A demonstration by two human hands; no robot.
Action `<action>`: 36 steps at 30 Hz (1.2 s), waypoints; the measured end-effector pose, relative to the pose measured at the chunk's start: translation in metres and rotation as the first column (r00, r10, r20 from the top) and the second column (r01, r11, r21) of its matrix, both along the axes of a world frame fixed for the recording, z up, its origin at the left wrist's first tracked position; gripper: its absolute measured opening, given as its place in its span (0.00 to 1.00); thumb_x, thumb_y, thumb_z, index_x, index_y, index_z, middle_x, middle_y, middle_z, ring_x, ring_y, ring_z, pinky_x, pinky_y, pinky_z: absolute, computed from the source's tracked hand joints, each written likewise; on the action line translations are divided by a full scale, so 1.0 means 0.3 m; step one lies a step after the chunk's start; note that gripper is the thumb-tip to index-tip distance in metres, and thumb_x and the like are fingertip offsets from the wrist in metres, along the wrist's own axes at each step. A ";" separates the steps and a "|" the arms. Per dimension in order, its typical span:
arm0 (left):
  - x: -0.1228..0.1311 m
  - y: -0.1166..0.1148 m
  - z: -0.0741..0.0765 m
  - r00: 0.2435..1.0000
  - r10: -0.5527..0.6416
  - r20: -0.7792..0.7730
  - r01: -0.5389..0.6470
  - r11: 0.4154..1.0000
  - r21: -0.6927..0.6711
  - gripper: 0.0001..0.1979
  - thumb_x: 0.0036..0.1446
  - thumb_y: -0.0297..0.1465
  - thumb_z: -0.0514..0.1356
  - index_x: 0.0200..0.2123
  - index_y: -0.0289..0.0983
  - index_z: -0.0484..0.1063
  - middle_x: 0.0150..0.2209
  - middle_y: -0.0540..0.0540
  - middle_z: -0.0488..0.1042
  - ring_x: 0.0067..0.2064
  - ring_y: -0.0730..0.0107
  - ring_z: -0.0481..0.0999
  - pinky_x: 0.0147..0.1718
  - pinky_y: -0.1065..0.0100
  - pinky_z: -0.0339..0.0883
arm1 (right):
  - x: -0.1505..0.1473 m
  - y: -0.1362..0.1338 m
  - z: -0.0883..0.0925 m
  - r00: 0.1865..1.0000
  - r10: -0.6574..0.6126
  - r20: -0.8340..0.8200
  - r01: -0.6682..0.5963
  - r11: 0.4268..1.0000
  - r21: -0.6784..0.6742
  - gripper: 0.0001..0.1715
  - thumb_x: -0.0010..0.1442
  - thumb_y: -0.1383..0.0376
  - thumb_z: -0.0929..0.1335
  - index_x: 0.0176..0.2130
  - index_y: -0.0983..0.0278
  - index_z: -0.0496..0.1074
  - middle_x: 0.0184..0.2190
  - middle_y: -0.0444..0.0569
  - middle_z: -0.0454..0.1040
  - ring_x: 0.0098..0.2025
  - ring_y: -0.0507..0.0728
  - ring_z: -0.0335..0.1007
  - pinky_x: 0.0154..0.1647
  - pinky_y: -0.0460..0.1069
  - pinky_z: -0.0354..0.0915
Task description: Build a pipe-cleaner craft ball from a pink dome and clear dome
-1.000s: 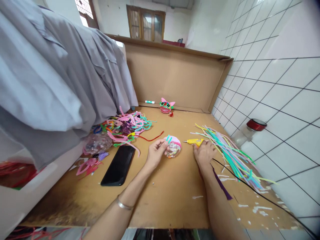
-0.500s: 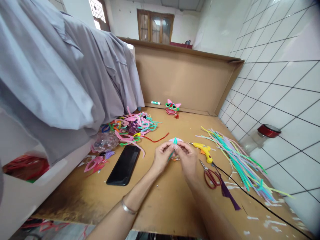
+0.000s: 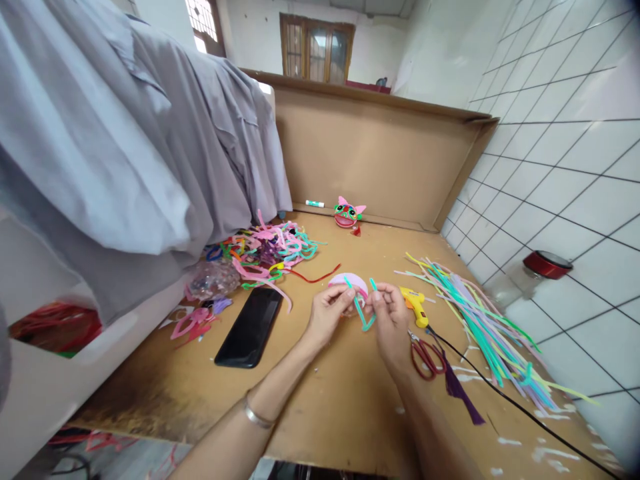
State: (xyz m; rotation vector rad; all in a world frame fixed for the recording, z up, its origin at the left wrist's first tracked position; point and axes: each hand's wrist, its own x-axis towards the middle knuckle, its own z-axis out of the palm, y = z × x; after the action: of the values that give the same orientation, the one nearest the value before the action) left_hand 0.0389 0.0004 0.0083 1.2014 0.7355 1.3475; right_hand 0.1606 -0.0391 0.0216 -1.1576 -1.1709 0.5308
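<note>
A teal pipe cleaner, bent into a V with its fold at the bottom, hangs between my two hands. One end is pinched by my left hand, the other by my right hand. Just behind them on the table lies a round lilac and pink piece, partly hidden by my fingers. Close to my right hand are a yellow hot glue gun, its nozzle covered by the hand, and red-handled scissors.
A black phone and a tangled heap of pipe cleaners lie left. On the right are a bundle of straight pipe cleaners, a purple tassel and a glass jar. A small animal-face craft stands at the back.
My hands have moved apart, the right one going right. The pipe cleaner, held closed up between the fingertips before, is now spread into a V, and more of the lilac piece shows.
</note>
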 end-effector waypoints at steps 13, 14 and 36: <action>0.005 0.001 -0.001 0.998 -0.061 0.011 0.062 0.997 -0.048 0.16 0.43 0.41 0.69 0.30 0.34 0.78 0.25 0.49 0.74 0.22 0.78 0.65 0.24 0.73 0.62 | -0.030 -0.001 0.010 0.987 0.061 -0.147 -0.066 0.997 -0.030 0.10 0.51 0.58 0.72 0.29 0.63 0.74 0.26 0.46 0.76 0.29 0.54 0.71 0.31 0.49 0.70; 0.003 0.003 -0.004 0.998 -0.068 0.001 0.068 0.997 -0.040 0.16 0.44 0.42 0.68 0.30 0.34 0.78 0.24 0.49 0.73 0.22 0.79 0.64 0.24 0.73 0.61 | -0.033 -0.003 0.011 0.983 0.073 -0.169 -0.080 0.996 -0.037 0.10 0.51 0.58 0.72 0.29 0.63 0.75 0.26 0.46 0.76 0.28 0.54 0.71 0.31 0.49 0.70; 0.000 0.006 -0.007 0.991 -0.135 -0.010 0.136 0.990 0.024 0.21 0.47 0.46 0.66 0.34 0.32 0.79 0.23 0.50 0.69 0.22 0.79 0.61 0.24 0.72 0.58 | -0.033 0.004 0.023 0.960 0.075 -0.271 -0.076 0.997 0.008 0.08 0.49 0.61 0.73 0.27 0.62 0.73 0.23 0.43 0.74 0.26 0.51 0.69 0.31 0.47 0.66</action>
State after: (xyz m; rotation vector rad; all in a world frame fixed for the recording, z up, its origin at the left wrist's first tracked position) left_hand 0.0388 0.0022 0.0063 1.2545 0.6334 1.2428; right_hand 0.1507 -0.0378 0.0283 -1.0082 -0.9794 0.7262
